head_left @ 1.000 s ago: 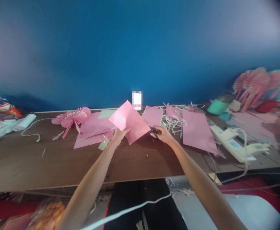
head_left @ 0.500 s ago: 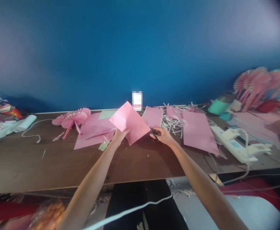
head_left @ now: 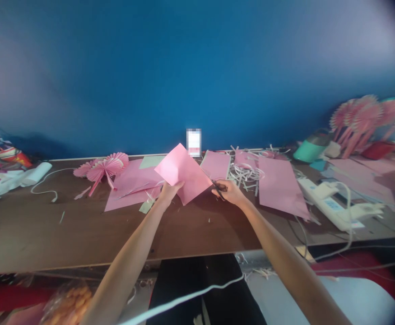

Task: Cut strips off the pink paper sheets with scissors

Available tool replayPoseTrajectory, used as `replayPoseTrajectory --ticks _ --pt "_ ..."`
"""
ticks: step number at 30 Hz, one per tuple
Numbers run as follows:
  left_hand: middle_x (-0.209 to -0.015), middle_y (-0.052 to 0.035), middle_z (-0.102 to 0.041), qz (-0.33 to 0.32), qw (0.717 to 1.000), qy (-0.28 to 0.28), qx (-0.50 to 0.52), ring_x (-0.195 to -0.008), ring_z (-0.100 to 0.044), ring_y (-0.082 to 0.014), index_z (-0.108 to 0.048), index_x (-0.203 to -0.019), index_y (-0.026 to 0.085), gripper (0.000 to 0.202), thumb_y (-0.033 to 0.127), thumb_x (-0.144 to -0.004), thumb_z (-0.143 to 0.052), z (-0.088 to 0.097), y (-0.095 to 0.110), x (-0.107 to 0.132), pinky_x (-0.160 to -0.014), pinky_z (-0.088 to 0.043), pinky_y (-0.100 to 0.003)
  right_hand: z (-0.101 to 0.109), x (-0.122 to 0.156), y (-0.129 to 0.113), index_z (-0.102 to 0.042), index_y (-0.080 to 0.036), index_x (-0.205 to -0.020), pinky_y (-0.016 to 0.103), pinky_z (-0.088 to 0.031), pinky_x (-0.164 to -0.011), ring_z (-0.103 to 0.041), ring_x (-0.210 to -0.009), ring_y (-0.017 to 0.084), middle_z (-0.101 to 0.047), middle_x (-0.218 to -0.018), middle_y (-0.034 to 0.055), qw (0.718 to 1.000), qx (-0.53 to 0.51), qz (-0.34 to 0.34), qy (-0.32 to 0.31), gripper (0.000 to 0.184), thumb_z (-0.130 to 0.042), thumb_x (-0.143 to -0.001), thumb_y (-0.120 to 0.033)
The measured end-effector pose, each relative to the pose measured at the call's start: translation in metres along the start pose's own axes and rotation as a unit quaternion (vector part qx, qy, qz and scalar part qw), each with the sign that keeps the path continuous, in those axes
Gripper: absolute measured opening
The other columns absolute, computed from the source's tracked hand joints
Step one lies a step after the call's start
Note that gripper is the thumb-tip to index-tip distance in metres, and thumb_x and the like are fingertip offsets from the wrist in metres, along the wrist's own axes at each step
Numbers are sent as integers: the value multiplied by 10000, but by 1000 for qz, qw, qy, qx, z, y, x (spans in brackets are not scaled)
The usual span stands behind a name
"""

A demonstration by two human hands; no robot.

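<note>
A sheet of pink paper [head_left: 192, 176] is held tilted above the table, one corner pointing up. My left hand [head_left: 170, 192] grips its lower left edge, the thumb lying on the front and the other fingers hidden behind. In my right hand [head_left: 231, 192] is a pair of dark scissors [head_left: 219, 189], fingers closed round the handles. The scissor blades meet the paper's right corner; how far they are apart is too small to tell. Behind the hands, a smaller pink sheet [head_left: 216, 164] lies beside a heap of thin white paper strips [head_left: 246, 174].
Folded pink paper fans [head_left: 107, 169] and pink sheets [head_left: 131, 180] lie on the left of the brown table [head_left: 92, 239]. At right are another pink sheet [head_left: 280, 187], a white power strip [head_left: 329, 205] with cables, and a green cup [head_left: 310, 146]. A blue wall [head_left: 150, 81] stands behind.
</note>
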State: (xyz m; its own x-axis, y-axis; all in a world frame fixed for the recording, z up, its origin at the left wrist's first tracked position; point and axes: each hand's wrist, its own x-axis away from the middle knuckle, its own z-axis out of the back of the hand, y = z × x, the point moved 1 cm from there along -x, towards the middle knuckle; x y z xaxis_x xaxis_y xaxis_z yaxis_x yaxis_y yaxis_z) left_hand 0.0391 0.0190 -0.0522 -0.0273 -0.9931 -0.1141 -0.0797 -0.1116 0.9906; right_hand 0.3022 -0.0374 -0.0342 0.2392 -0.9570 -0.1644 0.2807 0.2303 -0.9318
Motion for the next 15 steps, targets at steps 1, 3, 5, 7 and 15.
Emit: replayPoseTrajectory --ticks 1,3,5,7,15 --pt "-1144 -108 -637 0 1000 1 1 -1053 -586 -263 -587 -1164 167 579 279 -629 -779 0 0 0 -955 -431 -423 0 0 0 -568 -166 -796 208 -383 -383 -497 -439 107 -562 -571 -12 1000 -1 0 -2 266 -657 -731 -408" --pt "-1146 -112 -635 -3 1000 1 1 -1055 -585 -263 -586 -1168 162 579 283 -635 -777 0 1 0 -956 -431 -423 0 0 1 -574 -167 -804 210 -387 -378 -499 -437 109 -566 -572 -12 1000 -2 1 -4 266 -655 -735 -411" --pt "-1147 -116 -634 -3 1000 0 0 -1058 -583 -266 -583 -1176 158 588 290 -637 -776 0 1 0 -955 -432 -423 0 -1 2 -580 -167 -814 212 -388 -375 -500 -435 111 -566 -570 -13 1000 -2 0 -4 273 -656 -734 -417" --pt "-1142 -118 -637 0 1000 -2 1 -1058 -584 -270 -579 -1186 156 604 293 -633 -779 0 2 1 -954 -431 -426 0 -1 2 -589 -165 -826 215 -389 -373 -501 -433 112 -568 -569 -12 1000 -2 -2 -3 286 -658 -731 -425" --pt "-1197 -118 -608 -4 1000 -5 5 -1113 -554 -273 -561 -1213 169 636 291 -629 -780 1 -2 0 -984 -408 -440 0 -2 1 -613 -151 -855 213 -372 -380 -481 -418 100 -567 -568 -7 1000 0 -8 1 303 -658 -727 -422"
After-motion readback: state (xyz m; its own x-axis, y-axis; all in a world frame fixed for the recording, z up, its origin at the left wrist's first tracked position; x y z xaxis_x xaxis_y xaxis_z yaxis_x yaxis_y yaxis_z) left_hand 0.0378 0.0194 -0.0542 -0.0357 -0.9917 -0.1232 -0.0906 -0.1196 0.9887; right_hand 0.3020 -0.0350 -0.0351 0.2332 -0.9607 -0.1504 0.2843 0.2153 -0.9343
